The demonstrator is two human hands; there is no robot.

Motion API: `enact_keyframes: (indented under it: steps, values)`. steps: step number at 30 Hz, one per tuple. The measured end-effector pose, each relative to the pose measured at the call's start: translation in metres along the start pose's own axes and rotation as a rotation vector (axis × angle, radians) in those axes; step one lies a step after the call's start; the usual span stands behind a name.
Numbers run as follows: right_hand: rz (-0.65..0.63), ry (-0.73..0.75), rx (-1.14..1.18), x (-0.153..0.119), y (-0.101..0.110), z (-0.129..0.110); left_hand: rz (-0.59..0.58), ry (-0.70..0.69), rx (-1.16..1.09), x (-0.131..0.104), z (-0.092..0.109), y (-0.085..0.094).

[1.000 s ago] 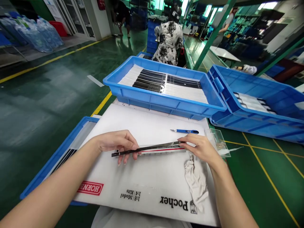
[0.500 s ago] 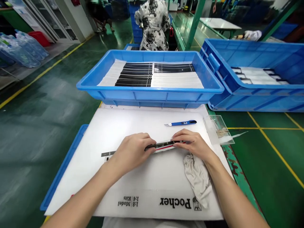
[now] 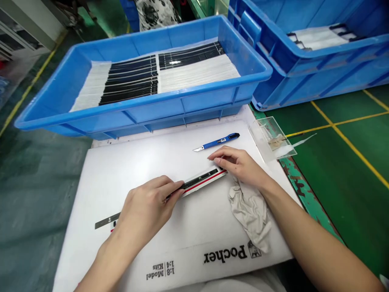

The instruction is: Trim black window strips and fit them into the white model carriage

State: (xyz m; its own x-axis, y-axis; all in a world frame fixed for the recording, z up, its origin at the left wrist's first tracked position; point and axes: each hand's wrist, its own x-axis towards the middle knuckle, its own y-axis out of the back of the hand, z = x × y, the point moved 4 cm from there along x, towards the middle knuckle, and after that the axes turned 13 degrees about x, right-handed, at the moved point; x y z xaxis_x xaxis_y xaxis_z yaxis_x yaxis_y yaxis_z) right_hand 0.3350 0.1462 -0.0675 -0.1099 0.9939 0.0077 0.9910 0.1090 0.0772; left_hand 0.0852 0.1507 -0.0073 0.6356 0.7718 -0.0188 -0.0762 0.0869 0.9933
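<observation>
My left hand (image 3: 148,205) pinches a narrow glossy black strip (image 3: 202,177) between thumb and fingers. The strip lies along a longer white piece with a red line (image 3: 209,181), slanting up to the right on the white board. Over the right end of this piece is my right hand (image 3: 240,164), its thumb and forefinger slightly apart; I see nothing between them. Beyond my left wrist a flat dark-grey strip (image 3: 107,221) sticks out. A blue craft knife (image 3: 221,140), blade bare and pointing left, lies above my right hand. Below that hand is a crumpled off-white cloth (image 3: 249,215).
The white board (image 3: 121,162) with Pocher lettering covers the table. Behind it a blue tray (image 3: 121,111) holds rows of black and white strips. Another blue bin (image 3: 319,73) stands at the right. A clear plastic box (image 3: 273,138) sits at the right edge. A person in patterned clothing (image 3: 156,14) is behind.
The view has tilted and turned. My right fingers have come off the black strip's right end, baring more of it. My left hand still grips the strip.
</observation>
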Motion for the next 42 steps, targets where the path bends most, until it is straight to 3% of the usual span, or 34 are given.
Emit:
enact_keyframes:
  steps: [6,13,19,25,33,42]
  values:
    - [-0.015,0.006,-0.05,0.0,-0.005,-0.004,-0.009,0.015,-0.044,-0.001,0.001,0.0]
    - [0.074,0.012,-0.161,-0.002,0.002,-0.007,0.028,0.021,0.01,-0.005,0.003,0.001]
    - [0.029,-0.125,-0.052,-0.005,-0.003,-0.004,0.065,0.017,0.019,-0.007,0.003,-0.001]
    - [0.026,-0.34,0.168,-0.01,-0.016,0.005,0.031,0.045,-0.037,-0.011,-0.007,0.001]
    - [0.011,-0.479,0.286,-0.013,-0.034,0.001,0.027,0.092,-0.151,-0.022,-0.019,0.003]
    - [-0.001,-0.418,0.191,-0.015,-0.036,0.001,0.091,0.07,-0.202,-0.021,-0.018,-0.001]
